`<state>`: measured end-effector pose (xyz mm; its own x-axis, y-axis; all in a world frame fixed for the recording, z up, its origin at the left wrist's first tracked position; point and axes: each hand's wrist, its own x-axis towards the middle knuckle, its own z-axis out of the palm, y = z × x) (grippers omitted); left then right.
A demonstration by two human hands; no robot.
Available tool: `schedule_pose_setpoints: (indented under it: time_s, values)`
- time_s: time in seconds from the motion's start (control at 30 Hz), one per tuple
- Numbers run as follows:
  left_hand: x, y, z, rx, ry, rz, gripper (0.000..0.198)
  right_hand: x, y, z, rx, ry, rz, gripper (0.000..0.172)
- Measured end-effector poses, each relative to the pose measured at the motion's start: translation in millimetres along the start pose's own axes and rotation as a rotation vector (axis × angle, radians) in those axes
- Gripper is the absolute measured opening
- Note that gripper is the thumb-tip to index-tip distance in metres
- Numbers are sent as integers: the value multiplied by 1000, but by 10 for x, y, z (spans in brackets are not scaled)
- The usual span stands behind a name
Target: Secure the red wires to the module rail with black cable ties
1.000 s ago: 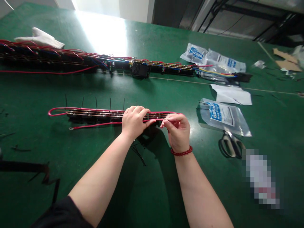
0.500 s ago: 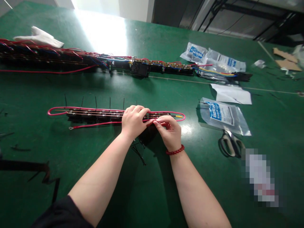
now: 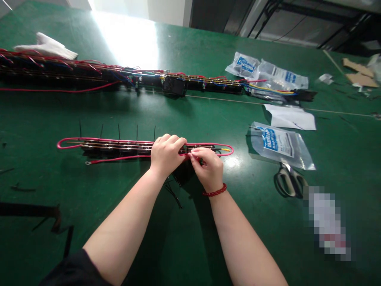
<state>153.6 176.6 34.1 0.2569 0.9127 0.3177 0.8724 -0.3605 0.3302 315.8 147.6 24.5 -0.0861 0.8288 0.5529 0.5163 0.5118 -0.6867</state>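
Note:
A narrow black wiring assembly with thin rods along its top lies across the green table. A red cable loops round both its ends, and a ring terminal tips the free end at left. Several thin black cable ties stick up along its far side. My left hand is closed over the assembly right of its middle, thumb at the near side. Beside it, my right hand pinches thumb and fingertips together at the near edge; what they hold is too small to make out. A black box-like part shows below the hands.
Behind lies a longer wired assembly with a white glove. To the right are a labelled plastic bag, scissors and white paper. Black strips lie at left, more loose ties near my wrists.
My right hand has shifted slightly left and down, still pinched. The near assembly's left end has moved a little left and down, its right end slightly down. My left hand keeps its hold.

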Motion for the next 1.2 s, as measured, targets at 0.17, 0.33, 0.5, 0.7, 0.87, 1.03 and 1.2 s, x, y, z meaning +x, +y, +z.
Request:
schedule_pose_setpoints:
  time_s: [0.17, 0.33, 0.5, 0.7, 0.87, 1.03, 1.2]
  values:
    - [10, 29, -12, 5, -17, -24, 32, 3, -12, -3, -131, 10, -54, 11]
    - [28, 52, -25, 41, -42, -53, 32, 16, -17, -10, -138, 33, -47, 10]
    - [33, 55, -23, 31, -37, -56, 28, 34, -24, -27, -143, 3, -1, 8]
    - [32, 60, -25, 13, -45, -54, 26, 49, 8, -23, -89, 31, 32, 5]
    - [30, 56, -23, -2, -63, -41, 33, 49, 16, -16, -62, 25, 44, 5]
    - [26, 44, -16, -39, -62, -15, 48, 57, -1, -20, -107, 21, 70, 4]
    - [19, 40, -17, -45, -63, 12, 49, 53, 13, -21, -148, 12, 73, 4]
